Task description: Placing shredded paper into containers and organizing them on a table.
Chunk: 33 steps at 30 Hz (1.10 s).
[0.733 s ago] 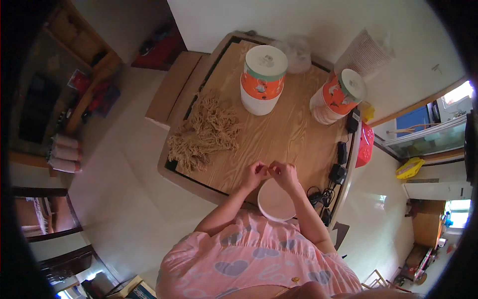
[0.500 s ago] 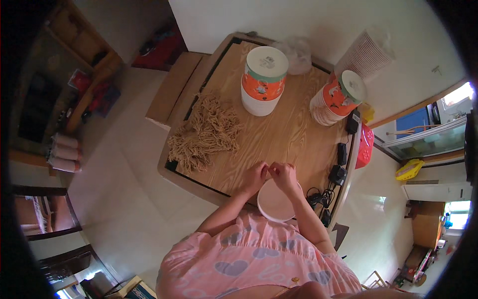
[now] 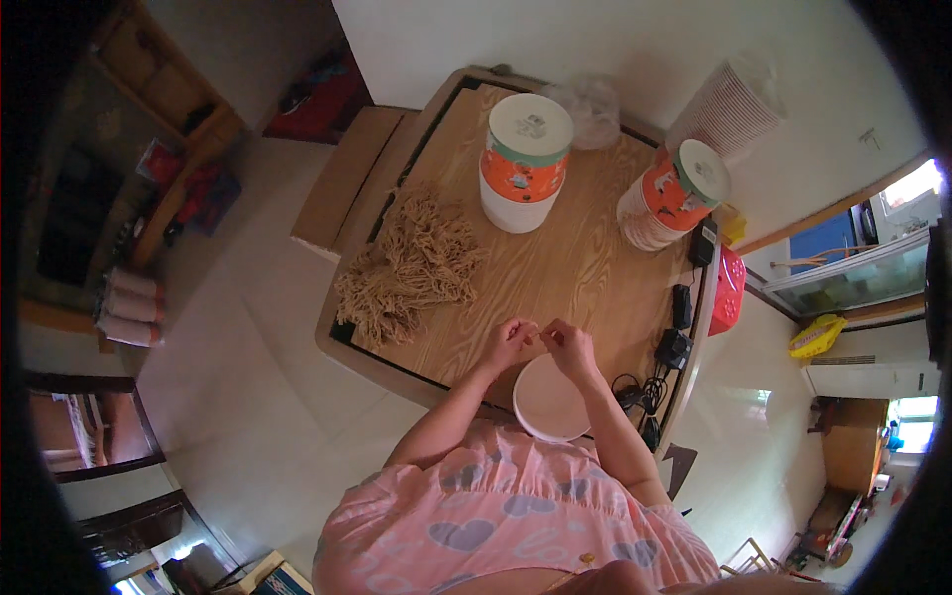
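My left hand (image 3: 510,342) and my right hand (image 3: 568,351) are close together above the near part of the table, fingertips almost meeting. The fingers of both are pinched; whatever thin thing they hold is too small to make out. Just below them stands a white round paper tub (image 3: 550,402), near the table's front edge, partly covered by my right hand and forearm. To the left of the hands lies a heap of tan twisted cords (image 3: 412,268). Farther back is an upturned stack of orange and white paper tubs (image 3: 524,174) with a green rim.
A second, tilted stack of orange tubs (image 3: 674,198) sits at the back right, by a tall stack of white cups (image 3: 729,109). Black adapters (image 3: 673,348) and coiled cables (image 3: 650,397) line the table's right edge. A cardboard box (image 3: 352,178) adjoins its left side.
My hands have shifted slightly up, away from my body, and a little apart. More of the white tub's far rim shows beneath them.
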Motion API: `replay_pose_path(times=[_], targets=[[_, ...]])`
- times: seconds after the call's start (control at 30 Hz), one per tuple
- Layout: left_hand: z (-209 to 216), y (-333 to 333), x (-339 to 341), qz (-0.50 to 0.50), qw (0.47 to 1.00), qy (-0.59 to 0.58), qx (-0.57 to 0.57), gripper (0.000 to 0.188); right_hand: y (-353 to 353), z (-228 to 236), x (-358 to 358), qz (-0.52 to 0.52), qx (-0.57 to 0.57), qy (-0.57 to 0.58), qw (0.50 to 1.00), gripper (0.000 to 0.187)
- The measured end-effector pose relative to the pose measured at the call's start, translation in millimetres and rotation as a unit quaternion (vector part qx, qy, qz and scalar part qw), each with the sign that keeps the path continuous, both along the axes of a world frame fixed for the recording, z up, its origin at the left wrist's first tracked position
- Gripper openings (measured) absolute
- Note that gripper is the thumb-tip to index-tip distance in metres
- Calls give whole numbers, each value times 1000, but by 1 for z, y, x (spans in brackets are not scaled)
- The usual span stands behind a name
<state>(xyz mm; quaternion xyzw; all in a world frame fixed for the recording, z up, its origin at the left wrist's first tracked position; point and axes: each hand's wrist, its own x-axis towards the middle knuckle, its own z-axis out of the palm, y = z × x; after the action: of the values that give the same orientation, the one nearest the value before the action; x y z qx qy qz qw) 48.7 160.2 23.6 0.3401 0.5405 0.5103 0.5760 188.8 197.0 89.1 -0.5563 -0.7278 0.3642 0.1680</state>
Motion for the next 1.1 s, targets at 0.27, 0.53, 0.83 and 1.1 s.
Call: replay_pose_path(times=[0.27, 0.53, 0.83, 1.1], targets=[[11, 1, 0, 13, 985, 148, 88, 9, 0, -9, -1, 38, 43, 0, 998, 11], [22, 20, -4, -72, 976, 203, 42, 8, 43, -31, 19, 36, -239, 125, 962, 14], [-6, 29, 5, -23, 981, 184, 50, 11, 51, -25, 22, -21, -404, 208, 890, 16], [-3, 27, -7, -80, 984, 150, 49, 9, 50, -36, 29, -31, -350, 223, 909, 17]])
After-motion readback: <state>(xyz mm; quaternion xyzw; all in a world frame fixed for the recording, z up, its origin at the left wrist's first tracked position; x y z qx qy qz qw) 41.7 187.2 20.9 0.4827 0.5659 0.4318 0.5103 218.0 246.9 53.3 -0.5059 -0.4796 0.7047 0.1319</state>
